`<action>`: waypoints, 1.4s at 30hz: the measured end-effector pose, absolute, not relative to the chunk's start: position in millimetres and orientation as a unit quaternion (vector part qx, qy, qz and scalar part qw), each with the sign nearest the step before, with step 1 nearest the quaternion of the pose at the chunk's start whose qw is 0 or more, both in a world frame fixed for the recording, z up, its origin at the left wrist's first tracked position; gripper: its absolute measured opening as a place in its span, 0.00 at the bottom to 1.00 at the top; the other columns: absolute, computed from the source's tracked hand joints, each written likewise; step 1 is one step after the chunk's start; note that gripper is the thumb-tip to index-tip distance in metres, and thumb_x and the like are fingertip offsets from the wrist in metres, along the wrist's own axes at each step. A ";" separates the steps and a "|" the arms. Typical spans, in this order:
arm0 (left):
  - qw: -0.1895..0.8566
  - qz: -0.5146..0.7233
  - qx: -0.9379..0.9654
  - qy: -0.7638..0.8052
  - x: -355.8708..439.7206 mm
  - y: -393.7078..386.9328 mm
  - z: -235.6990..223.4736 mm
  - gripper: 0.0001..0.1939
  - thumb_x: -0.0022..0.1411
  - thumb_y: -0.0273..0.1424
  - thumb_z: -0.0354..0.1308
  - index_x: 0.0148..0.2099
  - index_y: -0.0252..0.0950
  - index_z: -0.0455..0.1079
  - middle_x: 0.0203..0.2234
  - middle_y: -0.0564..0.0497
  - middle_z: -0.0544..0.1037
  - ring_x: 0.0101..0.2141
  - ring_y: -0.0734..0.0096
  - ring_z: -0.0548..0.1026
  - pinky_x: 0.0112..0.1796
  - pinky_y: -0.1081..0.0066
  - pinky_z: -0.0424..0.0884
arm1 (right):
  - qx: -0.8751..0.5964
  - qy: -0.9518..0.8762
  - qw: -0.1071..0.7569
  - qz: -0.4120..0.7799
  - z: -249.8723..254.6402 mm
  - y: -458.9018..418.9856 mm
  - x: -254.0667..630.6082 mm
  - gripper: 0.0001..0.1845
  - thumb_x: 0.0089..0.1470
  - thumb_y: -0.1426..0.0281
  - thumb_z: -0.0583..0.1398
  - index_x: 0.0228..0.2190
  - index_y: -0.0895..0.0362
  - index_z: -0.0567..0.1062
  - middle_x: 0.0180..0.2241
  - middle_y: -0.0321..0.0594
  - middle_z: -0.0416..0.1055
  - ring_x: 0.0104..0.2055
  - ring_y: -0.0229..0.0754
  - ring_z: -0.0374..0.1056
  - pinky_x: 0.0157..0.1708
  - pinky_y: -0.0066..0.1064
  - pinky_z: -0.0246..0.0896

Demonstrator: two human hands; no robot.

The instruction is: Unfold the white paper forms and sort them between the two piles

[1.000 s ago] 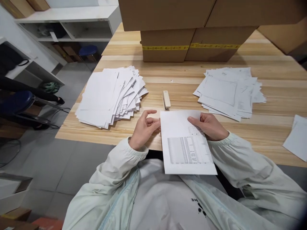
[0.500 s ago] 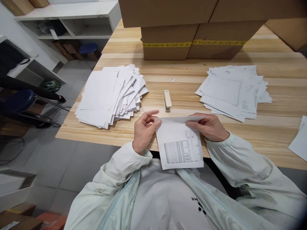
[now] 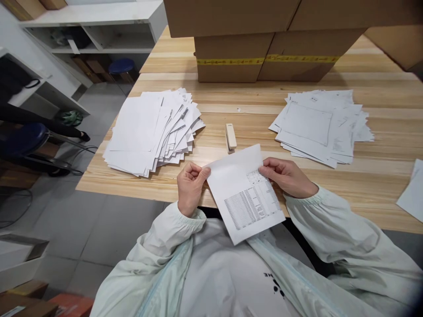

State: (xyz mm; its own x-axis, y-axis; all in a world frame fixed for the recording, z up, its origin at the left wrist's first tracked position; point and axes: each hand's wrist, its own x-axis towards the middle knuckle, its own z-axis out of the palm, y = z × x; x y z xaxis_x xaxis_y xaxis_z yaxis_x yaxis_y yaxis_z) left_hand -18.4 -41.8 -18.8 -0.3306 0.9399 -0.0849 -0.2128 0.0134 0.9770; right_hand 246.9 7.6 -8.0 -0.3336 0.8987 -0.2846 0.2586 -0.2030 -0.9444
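Note:
A white printed sheet of paper [image 3: 243, 193] with a table of small text is held tilted over the table's near edge. My left hand [image 3: 191, 187] pinches its upper left corner between thumb and fingers. On the other side my right hand [image 3: 287, 176] grips the right edge near the top, thumb on the printed face. A cream stapler [image 3: 230, 138] lies on the table just beyond the sheet. To the left is a messy pile of papers [image 3: 142, 127], and to the right a smaller stack of papers [image 3: 317, 125].
Cardboard boxes [image 3: 231, 57] with yellow tape stand stacked at the back of the wooden table [image 3: 238, 94]. Another paper [image 3: 414, 193] lies at the far right edge. Off to the left are blue stools [image 3: 26, 138], a person's leg [image 3: 42, 121] and white shelves [image 3: 99, 15].
The sheet has turned so that its top edge now slants up to the right. My left hand has moved slightly left and down, its fingers more curled; my right hand grips lower along the edge.

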 end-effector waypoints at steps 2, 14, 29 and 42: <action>0.507 0.579 0.367 0.522 -25.9 -41.7 -11.3 0.22 0.49 0.44 0.74 0.34 0.37 0.68 0.25 0.54 0.76 0.27 0.75 0.74 0.32 0.74 0.70 | -0.505 -0.605 0.266 0.556 -1.8 10.1 246.5 0.26 0.49 0.44 0.66 0.28 0.56 0.74 0.24 0.34 0.69 0.24 0.34 0.60 0.24 0.29 0.54; 0.561 0.388 0.461 0.568 -41.4 -31.3 -3.3 0.17 0.57 0.43 0.65 0.29 0.36 0.68 0.20 0.55 0.72 0.20 0.75 0.67 0.21 0.75 0.59 | -0.443 -0.657 0.127 0.597 23.5 18.4 230.9 0.24 0.50 0.48 0.67 0.33 0.57 0.79 0.26 0.37 0.75 0.25 0.35 0.65 0.25 0.28 0.57; 0.643 0.457 0.343 0.510 -2.1 -62.4 -7.3 0.38 0.55 0.37 0.70 0.63 0.43 0.57 0.29 0.55 0.78 0.25 0.73 0.74 0.29 0.73 0.68 | -0.591 -0.437 0.210 0.645 -3.6 -75.3 274.9 0.26 0.50 0.44 0.67 0.26 0.56 0.74 0.14 0.34 0.67 0.15 0.33 0.61 0.16 0.27 0.56; 0.610 0.366 0.452 0.538 19.4 -30.8 -11.2 0.07 0.58 0.24 0.58 0.40 0.34 0.74 0.16 0.61 0.62 0.19 0.78 0.59 0.23 0.74 0.53 | -0.627 -0.666 0.193 0.356 29.1 -15.3 298.7 0.26 0.55 0.43 0.61 0.23 0.51 0.75 0.19 0.39 0.68 0.20 0.40 0.60 0.24 0.36 0.56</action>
State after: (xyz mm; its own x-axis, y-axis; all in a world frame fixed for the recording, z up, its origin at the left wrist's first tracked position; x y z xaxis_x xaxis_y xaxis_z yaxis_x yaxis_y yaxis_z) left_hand 19.4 -30.8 -11.2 0.1532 0.9331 -0.3253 0.0394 0.3231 0.9455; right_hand 298.7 -15.3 29.1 -0.1405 0.9719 -0.1887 0.6976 -0.0381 -0.7155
